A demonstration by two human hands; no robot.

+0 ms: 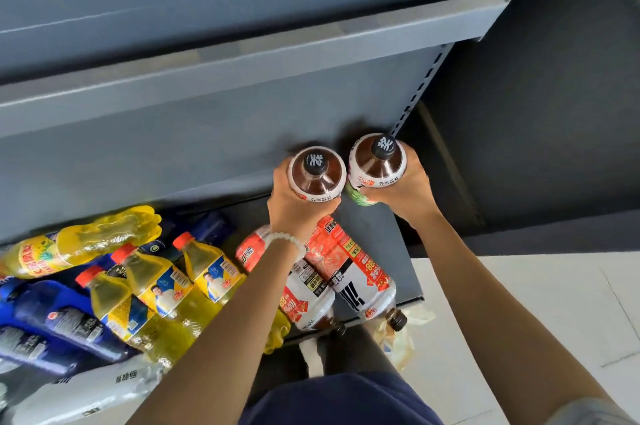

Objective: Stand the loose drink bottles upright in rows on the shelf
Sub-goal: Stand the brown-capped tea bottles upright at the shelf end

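Two dark-tea bottles with black caps stand upright side by side at the right end of the grey bottom shelf (377, 241), close to its back panel: the left bottle (318, 175) and the right bottle (377, 161), their shoulders nearly touching. My left hand (294, 203) wraps its fingers round the left bottle's body from the near side; my right hand (401, 189) grips the right bottle likewise, fingers curled around its far flank. A white bead bracelet (285, 241) circles my left wrist. Beneath my left forearm, two more red-and-white labelled tea bottles (349, 272) lie flat on the shelf, caps pointing toward me past the front edge. Further left, three yellow drink bottles with red caps (162, 282) lie tilted in a loose heap, a larger yellow bottle (86, 241) behind them, and dark blue bottles (45, 320) at the far left. An upper grey shelf (242, 54) overhangs the scene.
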